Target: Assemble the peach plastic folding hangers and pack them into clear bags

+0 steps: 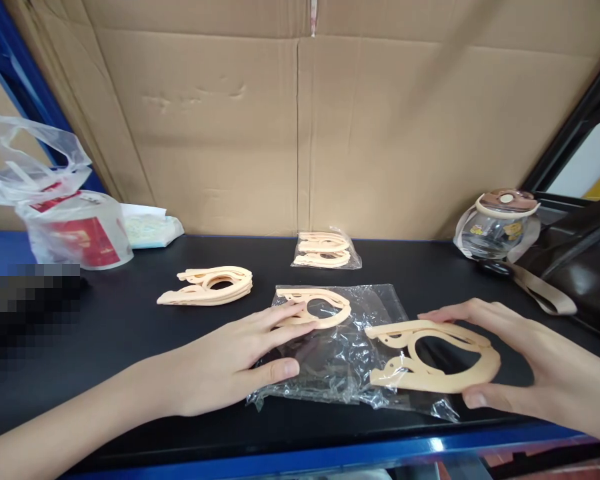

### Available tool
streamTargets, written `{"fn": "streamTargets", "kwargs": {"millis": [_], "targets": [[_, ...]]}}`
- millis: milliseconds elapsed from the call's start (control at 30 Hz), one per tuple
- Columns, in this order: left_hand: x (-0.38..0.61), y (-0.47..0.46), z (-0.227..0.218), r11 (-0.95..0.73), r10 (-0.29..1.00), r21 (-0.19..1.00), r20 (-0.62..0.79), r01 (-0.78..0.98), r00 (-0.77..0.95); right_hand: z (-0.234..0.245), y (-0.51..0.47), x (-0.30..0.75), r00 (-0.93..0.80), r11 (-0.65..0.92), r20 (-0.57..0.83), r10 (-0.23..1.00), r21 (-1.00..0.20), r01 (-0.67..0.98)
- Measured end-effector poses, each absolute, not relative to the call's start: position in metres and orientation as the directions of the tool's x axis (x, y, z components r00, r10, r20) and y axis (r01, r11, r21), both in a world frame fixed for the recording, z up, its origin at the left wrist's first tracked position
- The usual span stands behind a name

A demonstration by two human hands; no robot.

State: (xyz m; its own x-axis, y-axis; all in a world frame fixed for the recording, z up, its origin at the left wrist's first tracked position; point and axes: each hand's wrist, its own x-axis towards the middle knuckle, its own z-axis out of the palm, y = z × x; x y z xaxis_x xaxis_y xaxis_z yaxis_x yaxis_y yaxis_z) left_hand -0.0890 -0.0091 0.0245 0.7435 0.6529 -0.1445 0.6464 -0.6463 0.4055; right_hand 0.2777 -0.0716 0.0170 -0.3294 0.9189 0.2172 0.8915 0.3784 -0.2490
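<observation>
A clear plastic bag lies flat on the black tabletop in front of me. At its far side is a beige folding clothes hanger, folded up. My left hand rests on the bag with fingers spread, two fingertips touching that hanger. Another folded hanger is held at its rounded end by my right hand, thumb in front and fingers behind. The two tips of this hanger overlap the bag's right side; whether they are inside it, I cannot tell.
A small stack of folded hangers lies to the left. Farther back is a bag of packed hangers. A tissue roll in plastic stands at left; a glass jar with a strap and a dark bag are at right. Cardboard walls the back.
</observation>
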Motion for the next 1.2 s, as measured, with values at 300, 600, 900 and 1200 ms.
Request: {"fn": "streamTargets", "kwargs": {"millis": [300, 600, 900, 1200], "targets": [[-0.088, -0.012, 0.027, -0.668, 0.629, 0.396, -0.152, 0.63, 0.762, 0.025, -0.055, 0.249, -0.362, 0.32, 0.021, 0.932, -0.517, 0.794], [-0.086, -0.014, 0.023, -0.652, 0.641, 0.413, -0.148, 0.636, 0.754, 0.023, -0.056, 0.256, -0.429, 0.347, -0.049, 0.902, -0.511, 0.787], [-0.085, -0.014, 0.029, -0.612, 0.639, 0.472, -0.178, 0.635, 0.748, 0.016, -0.048, 0.247, -0.418, 0.335, -0.041, 0.907, -0.529, 0.779], [-0.083, -0.018, 0.013, -0.623, 0.672, 0.47, -0.088, 0.626, 0.735, 0.005, -0.046, 0.229, -0.452, 0.421, 0.06, 0.89, -0.488, 0.765]]}}
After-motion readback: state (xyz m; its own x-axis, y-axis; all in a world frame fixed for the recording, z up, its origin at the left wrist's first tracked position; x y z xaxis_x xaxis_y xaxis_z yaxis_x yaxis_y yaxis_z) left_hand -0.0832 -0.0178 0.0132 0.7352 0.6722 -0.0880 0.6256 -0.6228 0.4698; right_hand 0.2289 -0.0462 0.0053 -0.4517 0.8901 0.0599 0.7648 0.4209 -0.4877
